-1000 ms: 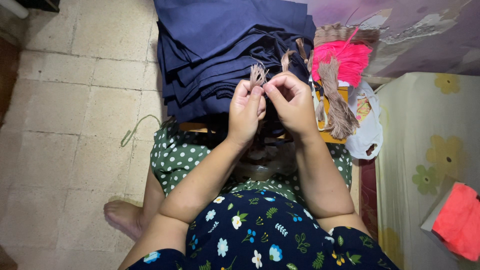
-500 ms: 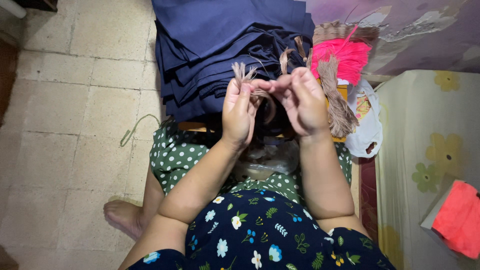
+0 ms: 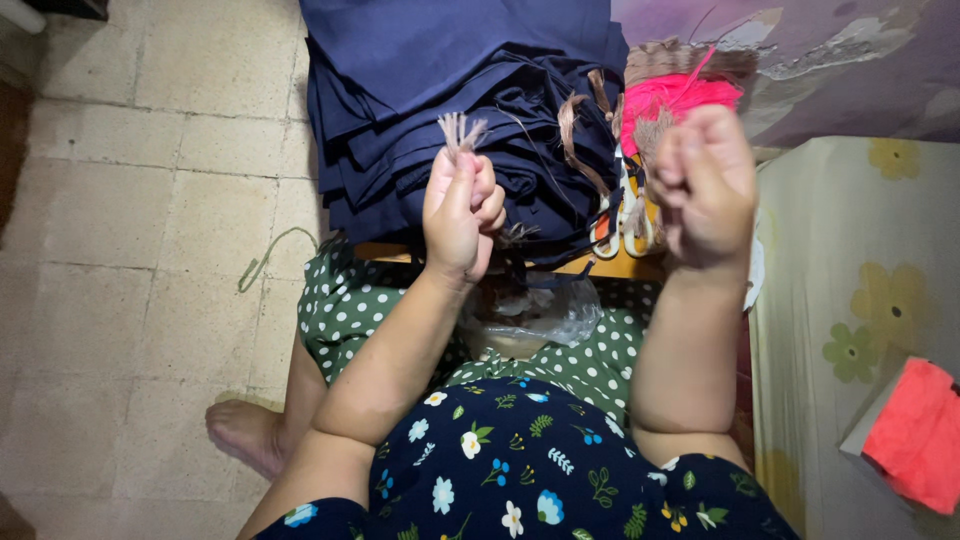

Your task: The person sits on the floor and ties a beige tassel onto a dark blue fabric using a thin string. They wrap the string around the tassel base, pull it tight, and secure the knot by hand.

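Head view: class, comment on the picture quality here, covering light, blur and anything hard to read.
Head view: light is soft and even, with no glare; the left hand and its tuft of brown threads are fairly sharp; the raised right hand looks softer, its grip unreadable; the navy cloth pile loses fold detail in dark tone; the top left corner is in shadow.

A small bundle of brownish threads (image 3: 460, 132) stands upright, its frayed ends fanning out above the closed left hand (image 3: 460, 210), over a stack of folded navy cloth (image 3: 450, 90).
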